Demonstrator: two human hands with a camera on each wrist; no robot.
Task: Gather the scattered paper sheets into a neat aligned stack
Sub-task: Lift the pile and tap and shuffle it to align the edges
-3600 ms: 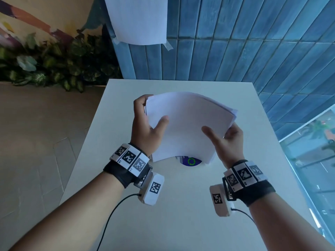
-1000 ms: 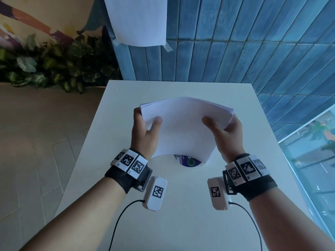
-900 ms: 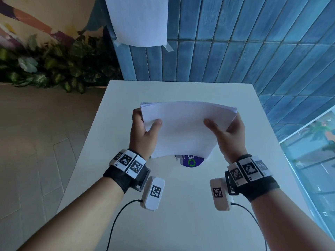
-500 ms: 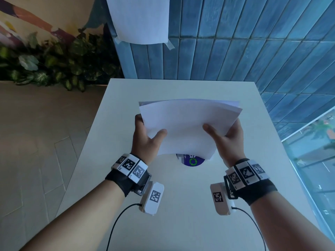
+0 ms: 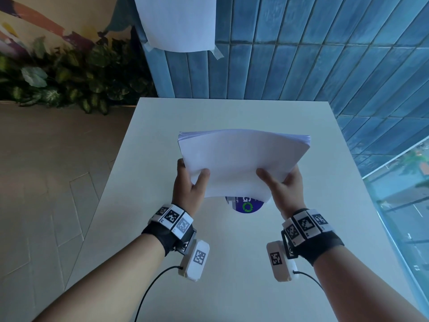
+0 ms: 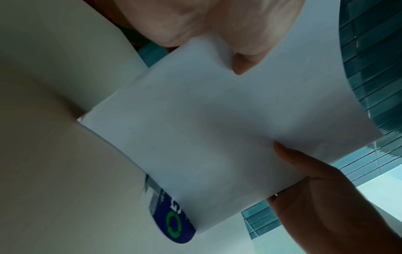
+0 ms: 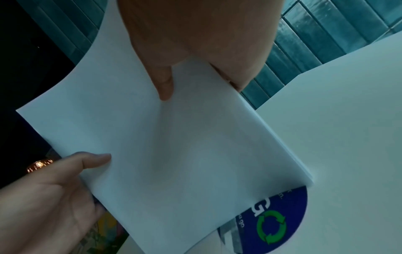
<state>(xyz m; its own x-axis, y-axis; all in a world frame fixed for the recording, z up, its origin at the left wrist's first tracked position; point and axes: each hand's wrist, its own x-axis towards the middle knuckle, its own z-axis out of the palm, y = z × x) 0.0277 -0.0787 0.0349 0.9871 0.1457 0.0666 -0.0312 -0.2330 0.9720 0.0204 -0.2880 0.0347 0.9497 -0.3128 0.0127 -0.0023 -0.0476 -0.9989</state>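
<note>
Sheets [image 5: 241,159] sat pinched between left hand [image 5: 189,189] and right hand [image 5: 284,191], thumbs on top; a looser pinch could let the bowed bundle slide apart over the table [image 5: 162,126].

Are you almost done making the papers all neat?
Nearly. Done: the sheets are gathered into one paper stack, and no loose ones show on the table. In hand: the left hand and right hand hold its sides, near edge down by a blue sticker. Left: the top edges look slightly fanned, so probably squaring them, then laying the stack flat.
</note>
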